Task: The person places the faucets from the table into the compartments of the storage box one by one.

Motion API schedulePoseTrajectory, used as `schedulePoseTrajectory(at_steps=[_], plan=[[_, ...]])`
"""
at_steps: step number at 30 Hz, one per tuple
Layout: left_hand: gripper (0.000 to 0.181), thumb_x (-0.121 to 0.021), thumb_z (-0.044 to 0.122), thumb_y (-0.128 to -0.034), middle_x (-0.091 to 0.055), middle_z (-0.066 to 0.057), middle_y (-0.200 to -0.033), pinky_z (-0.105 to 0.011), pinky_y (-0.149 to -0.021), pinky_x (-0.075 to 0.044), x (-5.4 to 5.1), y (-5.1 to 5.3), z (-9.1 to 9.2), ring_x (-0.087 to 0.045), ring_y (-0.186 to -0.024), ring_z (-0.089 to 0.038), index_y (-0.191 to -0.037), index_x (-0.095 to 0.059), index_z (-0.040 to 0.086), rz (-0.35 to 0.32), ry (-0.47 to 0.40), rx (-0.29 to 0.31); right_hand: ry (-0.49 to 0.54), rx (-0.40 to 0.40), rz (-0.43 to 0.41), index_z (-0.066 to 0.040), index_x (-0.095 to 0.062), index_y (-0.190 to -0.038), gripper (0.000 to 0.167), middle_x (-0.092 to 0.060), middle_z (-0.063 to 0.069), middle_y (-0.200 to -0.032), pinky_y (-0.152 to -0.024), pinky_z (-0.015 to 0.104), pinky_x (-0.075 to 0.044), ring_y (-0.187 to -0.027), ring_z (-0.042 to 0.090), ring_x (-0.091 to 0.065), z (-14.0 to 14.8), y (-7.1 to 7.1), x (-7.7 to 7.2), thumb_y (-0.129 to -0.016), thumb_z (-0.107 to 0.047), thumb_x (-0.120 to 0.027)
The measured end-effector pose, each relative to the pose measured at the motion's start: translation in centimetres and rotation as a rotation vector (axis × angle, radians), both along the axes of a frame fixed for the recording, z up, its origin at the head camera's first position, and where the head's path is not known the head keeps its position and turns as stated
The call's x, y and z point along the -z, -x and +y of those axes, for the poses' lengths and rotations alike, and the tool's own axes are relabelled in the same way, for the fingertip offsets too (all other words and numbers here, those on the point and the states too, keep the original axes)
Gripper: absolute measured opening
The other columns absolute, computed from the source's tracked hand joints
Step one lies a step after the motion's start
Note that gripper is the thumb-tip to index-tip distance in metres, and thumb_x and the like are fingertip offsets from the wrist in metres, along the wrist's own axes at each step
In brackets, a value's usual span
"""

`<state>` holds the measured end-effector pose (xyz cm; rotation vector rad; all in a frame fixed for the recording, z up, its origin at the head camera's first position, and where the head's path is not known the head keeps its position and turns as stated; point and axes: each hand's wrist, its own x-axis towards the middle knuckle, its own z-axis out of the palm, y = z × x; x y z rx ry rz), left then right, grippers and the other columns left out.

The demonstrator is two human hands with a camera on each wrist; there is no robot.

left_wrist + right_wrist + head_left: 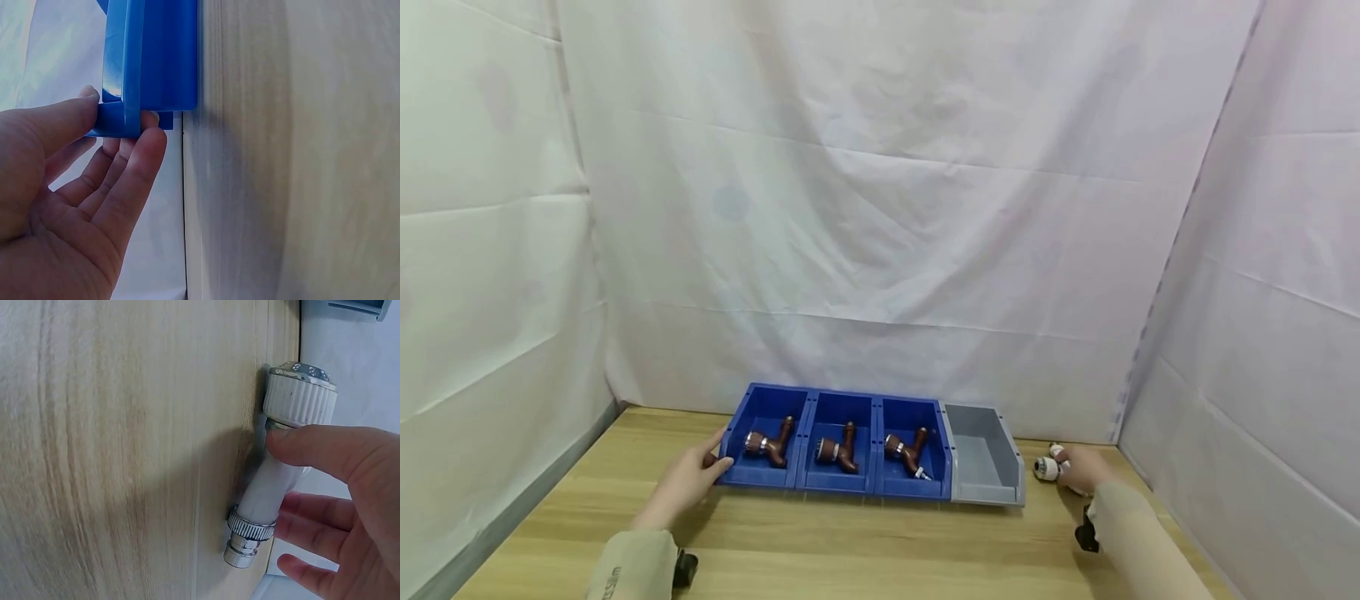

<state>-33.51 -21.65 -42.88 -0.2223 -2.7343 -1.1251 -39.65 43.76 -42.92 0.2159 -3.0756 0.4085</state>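
My left hand (pixel 683 482) grips the front left corner of the leftmost blue bin (pixel 758 476); in the left wrist view its thumb and fingers pinch the blue lip (pixel 132 75). To the right of the bin row, my right hand (pixel 1084 471) holds a white valve (pixel 265 487) low at the tabletop. The thumb lies just below the ribbed white knob (pixel 300 400), with the fingers behind the body. A knurled metal fitting (pixel 250 526) is at the valve's other end. Brown valves lie in the left (pixel 773 446), middle (pixel 842 450) and right (pixel 910 451) blue bins.
A grey bin (pixel 987 493) joins the right end of the blue row. The row stands on a wooden table (pixel 865 550) near its back edge. White cloth sheets (pixel 880 250) hang behind and on both sides.
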Motion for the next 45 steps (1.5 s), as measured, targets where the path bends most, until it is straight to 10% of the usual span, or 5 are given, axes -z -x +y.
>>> schedulePoseTrajectory(at_steps=[45], plan=[[0.057,-0.06,0.013,-0.0963,-0.057,-0.003,-0.07,-0.032,-0.051,-0.039,-0.1,-0.3,-0.1,-0.048,-0.05,-0.017,-0.145,-0.037,-0.006,0.022,0.011,0.022,0.06,0.144,-0.138,-0.003,-0.071,-0.105,0.031,-0.067,0.013,-0.101,-0.073,0.047,-0.048,-0.083,0.023,-0.06,-0.1,-0.5,0.0,-0.077,-0.015,-0.075]])
